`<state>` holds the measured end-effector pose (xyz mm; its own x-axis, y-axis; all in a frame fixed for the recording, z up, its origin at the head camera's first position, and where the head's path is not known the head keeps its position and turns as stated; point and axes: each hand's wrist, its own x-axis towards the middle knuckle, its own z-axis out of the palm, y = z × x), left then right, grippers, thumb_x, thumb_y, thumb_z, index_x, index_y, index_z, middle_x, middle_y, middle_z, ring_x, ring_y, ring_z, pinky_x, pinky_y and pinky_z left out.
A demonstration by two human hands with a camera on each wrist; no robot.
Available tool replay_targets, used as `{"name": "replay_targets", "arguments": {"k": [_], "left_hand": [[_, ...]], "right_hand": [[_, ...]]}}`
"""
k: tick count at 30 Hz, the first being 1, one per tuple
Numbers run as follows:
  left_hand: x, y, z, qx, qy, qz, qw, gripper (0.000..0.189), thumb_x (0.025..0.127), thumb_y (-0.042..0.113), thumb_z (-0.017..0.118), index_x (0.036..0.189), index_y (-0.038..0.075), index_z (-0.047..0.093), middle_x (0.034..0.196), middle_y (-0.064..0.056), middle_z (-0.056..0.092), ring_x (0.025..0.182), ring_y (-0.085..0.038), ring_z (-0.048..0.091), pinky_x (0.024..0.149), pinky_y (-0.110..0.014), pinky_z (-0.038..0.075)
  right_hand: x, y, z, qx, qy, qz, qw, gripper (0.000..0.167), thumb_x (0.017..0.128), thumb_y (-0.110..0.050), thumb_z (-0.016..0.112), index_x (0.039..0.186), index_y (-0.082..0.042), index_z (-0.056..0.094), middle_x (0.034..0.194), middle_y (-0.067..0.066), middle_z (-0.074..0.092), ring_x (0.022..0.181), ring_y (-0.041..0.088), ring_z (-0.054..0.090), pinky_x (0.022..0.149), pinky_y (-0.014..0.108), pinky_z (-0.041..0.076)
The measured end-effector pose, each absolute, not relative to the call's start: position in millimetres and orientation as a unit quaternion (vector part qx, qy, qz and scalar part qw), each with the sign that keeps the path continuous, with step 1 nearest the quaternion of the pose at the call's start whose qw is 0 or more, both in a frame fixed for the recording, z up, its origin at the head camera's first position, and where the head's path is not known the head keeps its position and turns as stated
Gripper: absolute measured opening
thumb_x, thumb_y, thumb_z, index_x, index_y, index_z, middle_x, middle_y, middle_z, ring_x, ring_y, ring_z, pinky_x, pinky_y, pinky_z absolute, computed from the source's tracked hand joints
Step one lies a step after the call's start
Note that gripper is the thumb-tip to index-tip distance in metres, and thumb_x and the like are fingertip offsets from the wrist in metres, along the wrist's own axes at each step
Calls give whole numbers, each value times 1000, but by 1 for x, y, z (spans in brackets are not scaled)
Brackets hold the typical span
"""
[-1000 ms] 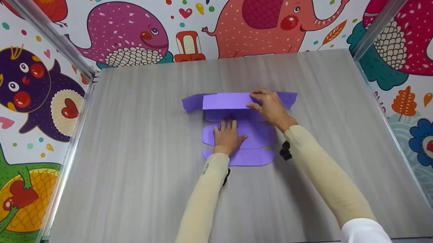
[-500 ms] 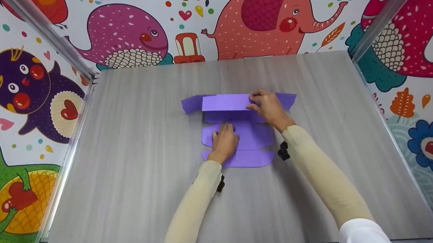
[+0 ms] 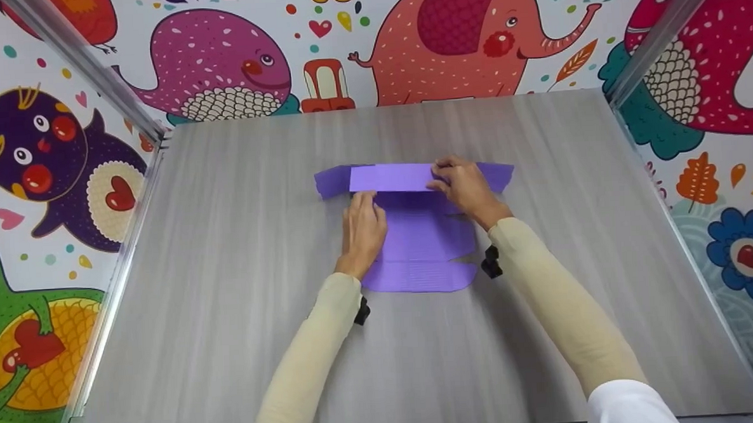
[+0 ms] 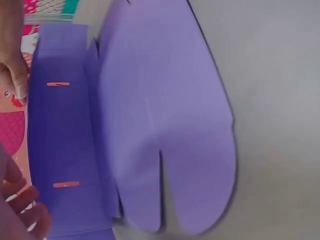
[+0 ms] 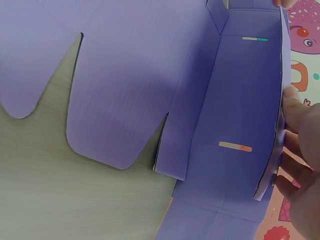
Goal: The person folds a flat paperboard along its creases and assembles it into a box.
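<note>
A purple cardboard box (image 3: 425, 235), partly unfolded, lies on the table with its far wall (image 4: 62, 130) standing up and a strip-like flap (image 3: 391, 178) folded along that wall's top. Two narrow slots pierce the wall. My right hand (image 3: 471, 191) pinches the flap right of its middle, thumb (image 5: 295, 102) on the near side and fingers behind. My left hand (image 3: 364, 231) is at the flap's left end, fingers slightly bent and fingertips at its lower edge. Whether they press on it is hard to tell. That hand covers the left part of the box's flat panels.
Side wings (image 3: 332, 181) of the box stick out left and right of the wall. The grey wood-grain table (image 3: 227, 275) is bordered by metal posts (image 3: 84, 65) and cartoon-printed panels (image 3: 331, 48) at the back and sides.
My left hand has lifted from the flat middle panel and moved left and away from me to the flap's left end. The right hand keeps its pinch on the flap.
</note>
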<state>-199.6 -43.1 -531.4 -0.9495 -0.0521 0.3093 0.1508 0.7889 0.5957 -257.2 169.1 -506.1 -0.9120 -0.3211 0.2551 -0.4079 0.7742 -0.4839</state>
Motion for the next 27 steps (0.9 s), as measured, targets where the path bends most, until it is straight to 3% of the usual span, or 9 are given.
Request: {"name": "replay_targets", "arguments": {"k": [4,7,13,20,27], "left_hand": [[-203,-44,-528,-34,-935,-297,193,26,94,5,55,115,-2,69,112,-16,65,103,-34,63,91,-44,51],[-207,-44,-525,-38,-927,-316,199,30,92,4,55,119,-3,67,121,-19,62,114,-35,60,100,-44,49],[-220,-44,-519,-27,-911,-397,109,53,92,3,53,143,-10,46,154,-27,41,149,-38,34,124,-42,28],[-224,-38,-523,5,-905,-426,2,64,94,5,49,152,-11,28,162,-27,26,154,-35,23,127,-40,19],[-226,-33,-528,14,-902,-431,-36,71,94,6,52,156,-7,21,165,-23,23,153,-37,24,127,-42,20]], "right_hand": [[-256,169,-505,198,-940,265,84,37,91,-22,71,118,4,72,121,23,66,116,39,64,102,46,52],[-256,169,-505,196,-941,264,82,38,91,-22,71,119,3,71,121,22,66,117,39,64,102,45,52],[-258,168,-503,195,-942,264,71,36,92,-22,71,119,1,72,122,20,66,118,38,64,103,46,51],[-257,168,-505,196,-943,256,85,34,92,-21,71,117,2,73,121,20,66,117,39,64,102,47,51],[-257,170,-504,197,-944,250,82,33,94,-20,69,119,1,72,124,21,65,118,40,63,102,48,51]]}}
